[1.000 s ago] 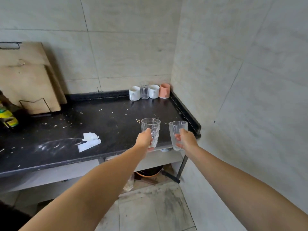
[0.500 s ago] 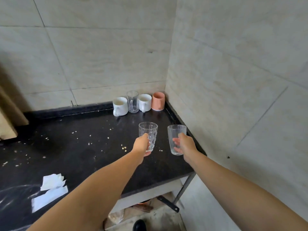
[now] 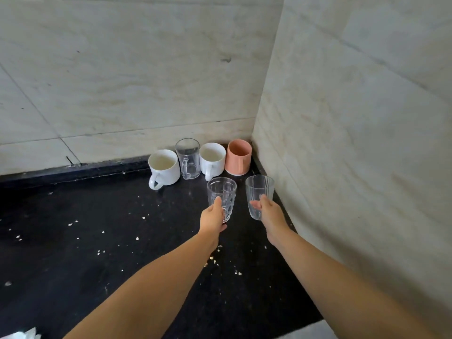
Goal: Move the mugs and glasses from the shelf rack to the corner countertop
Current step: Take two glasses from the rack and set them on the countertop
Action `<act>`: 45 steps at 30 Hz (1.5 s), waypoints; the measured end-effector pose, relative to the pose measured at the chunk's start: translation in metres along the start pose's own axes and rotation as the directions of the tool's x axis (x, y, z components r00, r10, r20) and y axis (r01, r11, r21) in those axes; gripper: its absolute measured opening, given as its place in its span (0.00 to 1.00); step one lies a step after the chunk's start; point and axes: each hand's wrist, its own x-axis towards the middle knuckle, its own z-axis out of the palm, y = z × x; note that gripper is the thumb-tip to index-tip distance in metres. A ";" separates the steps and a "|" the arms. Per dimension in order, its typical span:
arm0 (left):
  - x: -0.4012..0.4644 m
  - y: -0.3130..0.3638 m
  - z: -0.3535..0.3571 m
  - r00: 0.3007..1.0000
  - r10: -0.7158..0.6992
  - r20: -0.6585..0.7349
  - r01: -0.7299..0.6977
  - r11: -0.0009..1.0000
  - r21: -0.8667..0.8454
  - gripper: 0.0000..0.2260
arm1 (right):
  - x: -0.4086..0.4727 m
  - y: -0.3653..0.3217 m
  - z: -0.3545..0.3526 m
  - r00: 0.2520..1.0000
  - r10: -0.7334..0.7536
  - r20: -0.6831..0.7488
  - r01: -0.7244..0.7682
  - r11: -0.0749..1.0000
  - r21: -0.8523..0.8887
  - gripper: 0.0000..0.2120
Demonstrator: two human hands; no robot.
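Note:
My left hand (image 3: 213,216) grips a clear dimpled glass (image 3: 222,196), held upright above the black countertop (image 3: 97,241). My right hand (image 3: 270,214) grips a clear ribbed glass (image 3: 258,192) close to the right wall. Just beyond them, in the corner against the back wall, stand a white mug (image 3: 164,168), a clear glass mug (image 3: 187,158), a second white mug (image 3: 212,159) and a pink mug (image 3: 239,156) in a row. Whether the held glasses touch the countertop I cannot tell.
Tiled walls close the corner at the back and on the right (image 3: 342,143). Pale crumbs are scattered over the countertop. A bit of white paper (image 3: 22,335) shows at the bottom left edge. The counter's front edge runs at the bottom right.
Both hands have carried their glasses forward over the countertop toward the corner row of mugs. The view has moved in closer, and the cutting boards at left have left the frame.

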 end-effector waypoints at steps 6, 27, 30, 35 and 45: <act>0.037 0.013 0.021 0.999 0.032 -0.024 -0.032 0.999 -0.007 0.15 | 0.050 -0.005 0.018 0.999 -0.025 0.028 0.024 0.999 0.024 0.19; 0.082 0.010 0.030 1.000 -0.014 -0.014 0.012 0.990 -0.140 0.12 | 0.085 0.001 0.018 0.991 -0.109 0.071 0.118 0.983 -0.142 0.13; 0.074 0.014 0.029 0.999 0.001 -0.036 -0.003 0.998 -0.070 0.10 | 0.080 -0.007 0.013 0.995 -0.065 0.070 0.078 0.977 -0.198 0.14; 0.056 0.021 0.019 0.987 0.122 -0.107 -0.102 0.979 0.177 0.08 | 0.064 -0.016 0.001 0.988 -0.150 0.029 0.150 0.919 -0.365 0.14; -0.006 0.072 -0.025 0.715 0.677 0.174 -0.467 0.277 0.840 0.13 | -0.008 -0.067 0.001 0.723 -0.649 0.237 0.598 0.416 -0.686 0.19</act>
